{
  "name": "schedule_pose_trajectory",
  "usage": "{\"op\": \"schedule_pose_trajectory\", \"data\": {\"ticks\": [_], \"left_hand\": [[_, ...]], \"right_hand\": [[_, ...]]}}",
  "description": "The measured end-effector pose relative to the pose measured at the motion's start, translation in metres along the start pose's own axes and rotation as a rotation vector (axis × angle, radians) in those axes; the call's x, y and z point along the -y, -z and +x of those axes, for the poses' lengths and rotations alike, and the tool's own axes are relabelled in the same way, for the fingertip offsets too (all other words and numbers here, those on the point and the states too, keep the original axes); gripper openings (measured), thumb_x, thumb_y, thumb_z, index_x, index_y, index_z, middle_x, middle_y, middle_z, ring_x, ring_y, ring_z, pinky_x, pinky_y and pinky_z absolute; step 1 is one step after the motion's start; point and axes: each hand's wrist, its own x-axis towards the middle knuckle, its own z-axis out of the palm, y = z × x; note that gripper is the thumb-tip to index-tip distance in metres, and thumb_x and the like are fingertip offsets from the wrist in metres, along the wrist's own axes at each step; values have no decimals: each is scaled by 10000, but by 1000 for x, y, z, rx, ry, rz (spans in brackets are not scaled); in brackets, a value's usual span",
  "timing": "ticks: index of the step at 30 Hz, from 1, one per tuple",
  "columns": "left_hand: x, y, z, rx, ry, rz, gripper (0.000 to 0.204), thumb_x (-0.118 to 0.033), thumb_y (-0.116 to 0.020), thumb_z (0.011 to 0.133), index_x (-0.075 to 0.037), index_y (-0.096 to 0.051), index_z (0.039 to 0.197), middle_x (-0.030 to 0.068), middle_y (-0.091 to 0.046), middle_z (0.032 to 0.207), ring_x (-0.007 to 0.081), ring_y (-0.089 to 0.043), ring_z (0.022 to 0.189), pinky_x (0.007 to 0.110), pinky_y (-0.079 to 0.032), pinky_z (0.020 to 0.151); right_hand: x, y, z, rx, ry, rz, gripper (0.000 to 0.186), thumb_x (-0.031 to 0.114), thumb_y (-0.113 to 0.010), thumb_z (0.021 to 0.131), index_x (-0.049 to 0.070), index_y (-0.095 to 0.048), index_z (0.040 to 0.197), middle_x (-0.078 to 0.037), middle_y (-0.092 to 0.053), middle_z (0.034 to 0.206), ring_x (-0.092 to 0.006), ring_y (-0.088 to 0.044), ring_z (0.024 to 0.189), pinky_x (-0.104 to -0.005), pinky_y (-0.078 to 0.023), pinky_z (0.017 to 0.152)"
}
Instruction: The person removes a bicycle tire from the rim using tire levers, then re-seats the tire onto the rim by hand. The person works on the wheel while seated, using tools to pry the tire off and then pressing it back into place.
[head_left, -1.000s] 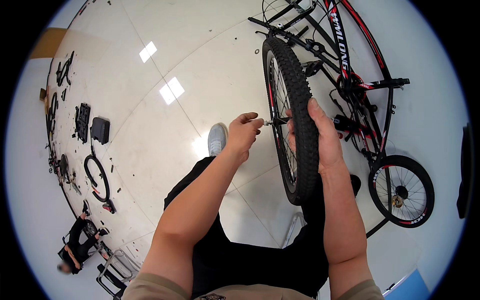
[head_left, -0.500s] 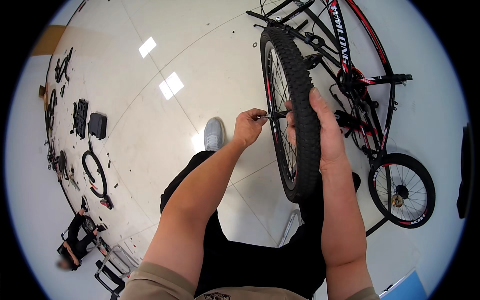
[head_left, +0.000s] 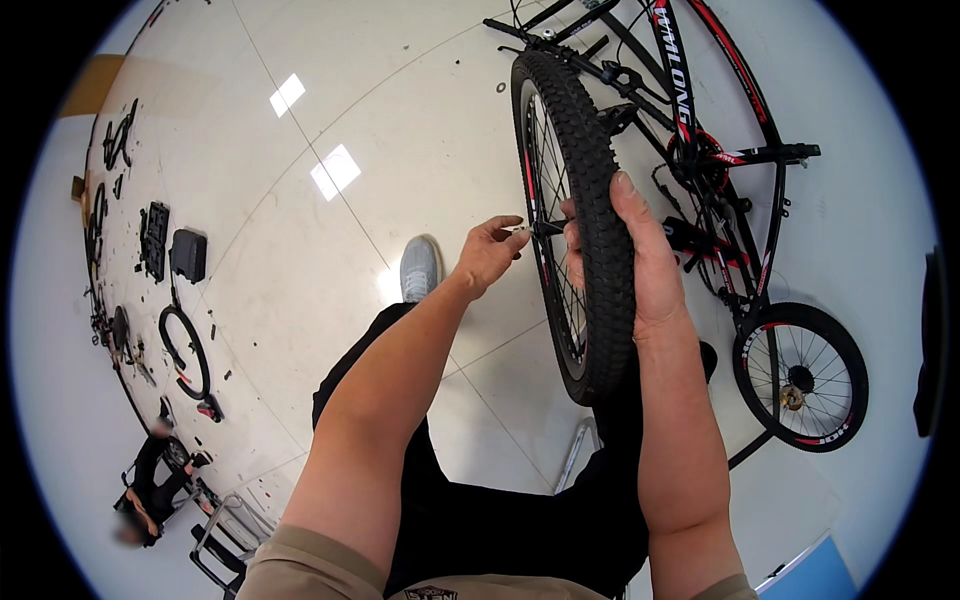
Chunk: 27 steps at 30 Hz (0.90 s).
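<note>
A bicycle wheel (head_left: 600, 200) with a knobby black tyre stands upright in front of me, seen nearly edge-on. My right hand (head_left: 645, 250) is closed round its tyre and rim from the right, thumb on the tread and fingertips reaching in among the spokes. At the wheel's left side, my left hand (head_left: 487, 255) pinches by the end of the hub (head_left: 548, 229). A small pale bit shows between its thumb and forefinger, too tiny to name. The remaining fingers of that hand are bent, with slight gaps between them.
A black and red bicycle frame (head_left: 685, 110) lies beyond the wheel, its rear wheel (head_left: 800, 378) at the right. Far left on the tiled floor are a black tool case (head_left: 155, 240), a dark box (head_left: 188, 255) and a loose tyre (head_left: 186, 350). Another person (head_left: 150, 495) sits at lower left.
My left hand has drawn slightly left, and its fingers have loosened a little at the hub end. The right hand keeps its grip on the wheel. The whole view has shifted slightly.
</note>
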Motion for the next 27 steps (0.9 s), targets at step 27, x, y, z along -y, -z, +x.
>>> {"op": "schedule_pose_trajectory", "data": {"ticks": [27], "left_hand": [[25, 6, 21, 11, -261, 486, 281, -108, -584, 1005, 27, -616, 1249, 170, -739, 1036, 238, -703, 962, 356, -533, 886]], "right_hand": [[-1, -3, 2, 20, -31, -21, 649, 602, -615, 985, -39, -669, 1079, -90, -644, 754, -171, -588, 510, -280, -472, 457]]}}
